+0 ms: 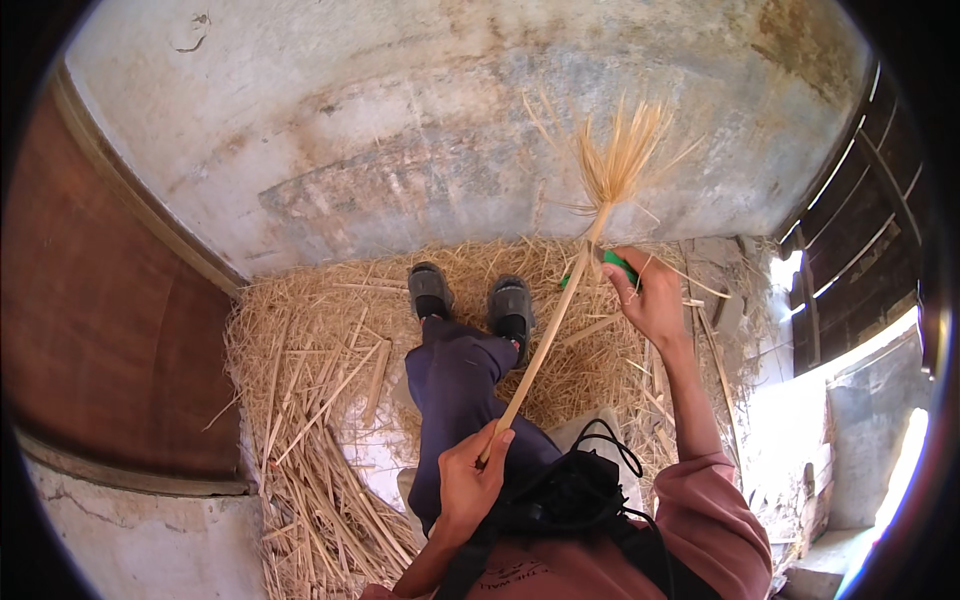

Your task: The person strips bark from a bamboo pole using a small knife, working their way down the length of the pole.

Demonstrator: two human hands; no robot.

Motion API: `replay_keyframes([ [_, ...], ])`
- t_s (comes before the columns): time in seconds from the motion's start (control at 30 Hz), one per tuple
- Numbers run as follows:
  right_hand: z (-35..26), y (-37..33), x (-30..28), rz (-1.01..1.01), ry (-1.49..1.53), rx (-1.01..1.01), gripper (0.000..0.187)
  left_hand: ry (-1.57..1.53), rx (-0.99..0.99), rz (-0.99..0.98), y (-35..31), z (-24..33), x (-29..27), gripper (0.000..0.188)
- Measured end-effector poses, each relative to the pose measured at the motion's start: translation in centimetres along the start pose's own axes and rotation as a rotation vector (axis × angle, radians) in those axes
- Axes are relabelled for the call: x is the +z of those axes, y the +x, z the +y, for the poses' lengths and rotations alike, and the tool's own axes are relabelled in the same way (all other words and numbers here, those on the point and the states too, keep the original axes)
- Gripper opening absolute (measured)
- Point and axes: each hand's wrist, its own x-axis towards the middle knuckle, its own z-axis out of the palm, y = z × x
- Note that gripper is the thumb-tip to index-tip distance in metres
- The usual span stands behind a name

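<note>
A long pale wooden stick [545, 340], split into a brush of fine curled shavings [617, 160] at its far end, slants up across my legs. My left hand [473, 478] is closed around its near end, close to my lap. Toward the frayed end, my right hand [652, 297] grips a green tool [622, 266] against the stick. Green shows on both sides of the stick, and a greyish part lies against the wood. My fingers hide much of the tool, so its exact kind is unclear.
Shavings [390, 400] cover the floor around my sandalled feet [468, 295]. Many cut strips [330, 490] lie in a heap at the left. A stained wall [400, 150] rises ahead, a brown panel [120, 300] stands left, and dark slats [860, 220] stand right.
</note>
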Motion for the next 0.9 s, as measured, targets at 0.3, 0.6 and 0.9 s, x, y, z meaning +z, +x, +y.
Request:
replay_keyframes([
  [0.3, 3.8, 1.8, 0.0, -0.051, -0.035, 0.117, 0.030, 0.000, -0.005, -0.004, -1.1, -2.1, -0.1, 0.028],
  [0.6, 5.7, 1.0, -0.1, -0.388, 0.952, 0.620, 0.048, -0.065, -0.155, -0.122, -1.0, -2.9, -0.5, 0.026],
  [0.9, 1.1, -1.6, 0.2, -0.135, 0.471, 0.380, 0.040, -0.225, -0.129, -0.255, 0.9, -3.7, -0.1, 0.034],
])
